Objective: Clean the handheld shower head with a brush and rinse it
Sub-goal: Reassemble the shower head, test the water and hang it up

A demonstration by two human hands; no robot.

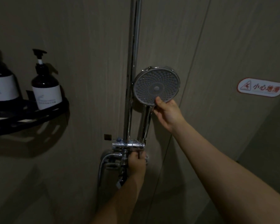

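Observation:
The handheld shower head (155,85) has a round grey spray face and a chrome handle, and it stands upright in its chrome holder (128,145) on the vertical rail (132,65). My right hand (166,113) grips the neck just under the face, with the thumb on the face's lower rim. My left hand (137,164) is curled around the chrome valve fitting (118,156) below the holder. No brush is in view.
A black corner shelf (29,117) at the left carries two dark pump bottles (45,84) with white labels. A red and white warning sticker (260,88) is on the right wall panel. The chrome hose (101,165) loops down from the valve.

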